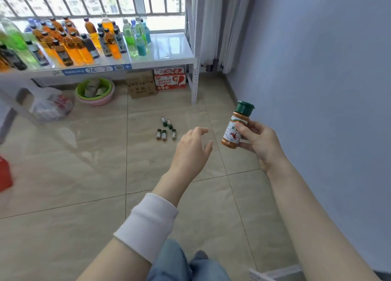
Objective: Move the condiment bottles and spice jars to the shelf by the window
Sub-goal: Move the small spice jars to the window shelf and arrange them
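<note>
You are gripping a green-capped orange spice jar (235, 126) in your right hand (260, 142), left hand (191, 148) spread empty; carrying it to the white window shelf (169, 54) likely comes next.

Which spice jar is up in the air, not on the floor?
The orange spice jar with the green cap, held in the right hand. The five small jars sit on the floor tiles.

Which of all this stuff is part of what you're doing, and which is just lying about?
Part of the job: spice jar in right hand; five small jars on floor; shelf; bottles on it.

Just lying about: basins, cardboard boxes, plastic bag, curtain.
</note>
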### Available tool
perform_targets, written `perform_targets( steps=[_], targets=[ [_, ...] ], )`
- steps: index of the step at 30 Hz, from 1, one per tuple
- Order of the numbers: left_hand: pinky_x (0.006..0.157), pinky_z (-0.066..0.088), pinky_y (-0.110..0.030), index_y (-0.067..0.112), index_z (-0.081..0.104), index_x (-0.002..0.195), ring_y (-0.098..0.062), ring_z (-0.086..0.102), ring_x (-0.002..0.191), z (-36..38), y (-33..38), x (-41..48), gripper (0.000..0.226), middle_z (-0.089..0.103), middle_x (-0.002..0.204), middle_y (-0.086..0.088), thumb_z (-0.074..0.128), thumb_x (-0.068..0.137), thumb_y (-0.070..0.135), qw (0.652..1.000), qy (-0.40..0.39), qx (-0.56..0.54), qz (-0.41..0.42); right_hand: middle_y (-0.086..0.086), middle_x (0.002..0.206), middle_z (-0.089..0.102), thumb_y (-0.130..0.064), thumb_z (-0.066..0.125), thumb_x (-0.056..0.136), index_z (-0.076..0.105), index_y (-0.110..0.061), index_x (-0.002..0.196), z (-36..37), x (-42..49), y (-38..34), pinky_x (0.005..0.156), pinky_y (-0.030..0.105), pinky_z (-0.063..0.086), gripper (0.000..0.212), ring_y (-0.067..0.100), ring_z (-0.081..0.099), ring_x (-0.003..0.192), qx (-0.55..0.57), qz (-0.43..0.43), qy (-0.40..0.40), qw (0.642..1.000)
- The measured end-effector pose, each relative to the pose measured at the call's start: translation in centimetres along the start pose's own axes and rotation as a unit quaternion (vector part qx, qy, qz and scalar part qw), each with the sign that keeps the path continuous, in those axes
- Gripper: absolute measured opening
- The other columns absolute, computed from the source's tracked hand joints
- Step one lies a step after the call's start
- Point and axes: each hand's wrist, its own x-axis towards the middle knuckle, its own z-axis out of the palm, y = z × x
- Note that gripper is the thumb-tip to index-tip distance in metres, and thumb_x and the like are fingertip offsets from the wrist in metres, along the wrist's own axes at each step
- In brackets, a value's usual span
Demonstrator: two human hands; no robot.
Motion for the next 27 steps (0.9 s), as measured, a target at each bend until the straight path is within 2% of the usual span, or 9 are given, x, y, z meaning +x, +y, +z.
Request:
perform_targets(
  steps=[4, 9, 13, 16, 21, 27],
  targets=[
    [0.096, 0.036, -0.033, 0.013, 0.047, 0.127, -0.024, 0.049, 0.114, -1.8, -3.4, 5.9, 0.038, 0.055, 0.125, -0.005, 0.051, 0.092, 0.026, 0.997, 0.011, 0.076, 0.002, -0.008, 0.094, 0.072, -0.024, 0.069, 0.082, 0.065, -0.022, 0.094, 4.2, 6.9, -1.2, 0.071, 0.026, 0.058, 0.013, 0.010, 0.070, 0.087, -0.024, 0.000, -0.027, 0.999],
    [0.098, 0.031, -0.032, 0.015, 0.046, 0.130, -0.024, 0.045, 0.121, -6.0, -7.9, 14.9, 0.040, 0.053, 0.129, -0.003, 0.048, 0.091, 0.026, 0.985, 0.044, 0.164, 0.030, -0.008, 0.093, 0.071, -0.020, 0.068, 0.083, 0.064, -0.022, 0.094, 10.8, 15.5, -3.4, 0.066, 0.021, 0.057, 0.012, 0.008, 0.070, 0.083, -0.032, -0.008, -0.049, 0.998],
    [0.101, 0.027, -0.032, 0.017, 0.042, 0.132, -0.023, 0.041, 0.125, -9.0, -10.7, 21.5, 0.042, 0.050, 0.133, -0.001, 0.046, 0.092, 0.028, 0.980, 0.025, 0.196, 0.019, -0.005, 0.094, 0.069, -0.017, 0.067, 0.084, 0.062, -0.014, 0.101, 15.4, 21.7, -5.2, 0.065, 0.021, 0.058, 0.018, 0.007, 0.068, 0.081, -0.036, -0.003, -0.053, 0.998],
    [0.102, 0.026, -0.032, 0.017, 0.041, 0.133, -0.023, 0.041, 0.125, -10.6, -12.3, 26.0, 0.042, 0.050, 0.133, -0.002, 0.046, 0.093, 0.028, 0.981, 0.020, 0.194, 0.006, -0.004, 0.093, 0.069, -0.015, 0.066, 0.084, 0.063, -0.012, 0.102, 17.7, 26.2, -6.3, 0.066, 0.022, 0.058, 0.018, 0.006, 0.068, 0.078, -0.030, -0.004, -0.051, 0.998],
    [0.102, 0.027, -0.032, 0.016, 0.042, 0.132, -0.023, 0.042, 0.124, -11.6, -13.3, 33.5, 0.041, 0.051, 0.131, -0.002, 0.047, 0.093, 0.029, 0.984, 0.018, 0.176, 0.010, -0.008, 0.089, 0.071, -0.018, 0.068, 0.083, 0.064, -0.020, 0.092, 19.3, 33.9, -7.4, 0.067, 0.023, 0.059, 0.011, 0.005, 0.070, 0.077, -0.039, -0.005, -0.046, 0.998],
    [0.102, 0.030, -0.035, 0.017, 0.044, 0.130, -0.023, 0.044, 0.122, -12.6, -12.6, 43.5, 0.040, 0.053, 0.129, -0.003, 0.047, 0.093, 0.032, 0.984, 0.036, 0.172, 0.007, -0.007, 0.090, 0.072, -0.019, 0.070, 0.080, 0.063, -0.019, 0.097, 20.0, 43.9, -9.7, 0.063, 0.022, 0.057, 0.019, 0.005, 0.070, 0.079, -0.016, -0.020, -0.060, 0.998]
  ],
)
